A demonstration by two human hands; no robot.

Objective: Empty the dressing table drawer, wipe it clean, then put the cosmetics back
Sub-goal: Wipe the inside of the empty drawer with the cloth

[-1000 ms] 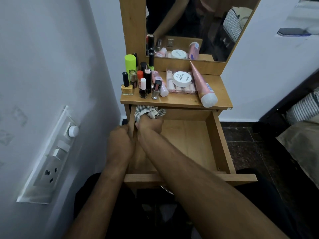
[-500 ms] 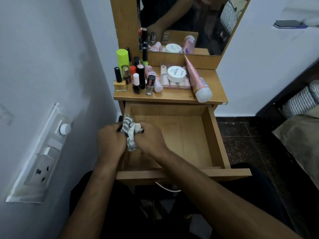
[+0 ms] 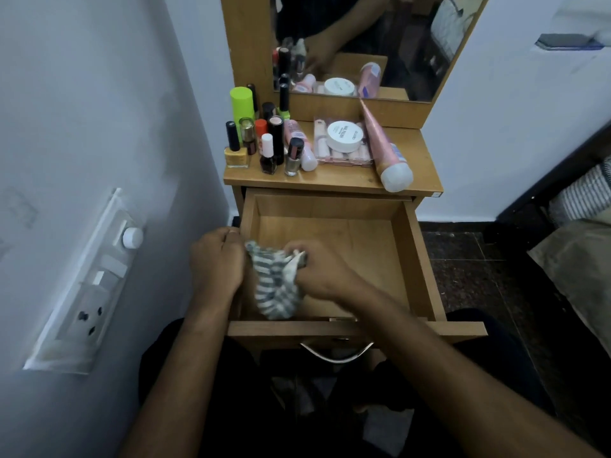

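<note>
Setting: home bedroom. Wooden dressing table with mirror (image 3: 380, 44), cosmetics (image 3: 271, 143) crowding worktop's left edge, wall socket panel (image 3: 86, 292), bedding (image 3: 582, 200) at right.

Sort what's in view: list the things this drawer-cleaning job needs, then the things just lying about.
Part of the job:
- open drawer
- striped cloth, held by both hands: left, right
- cosmetics on the tabletop: nail polish bottles, white jar, pink tube

Just lying about:
- wall switchboard
- mirror
- bedding at right
</note>
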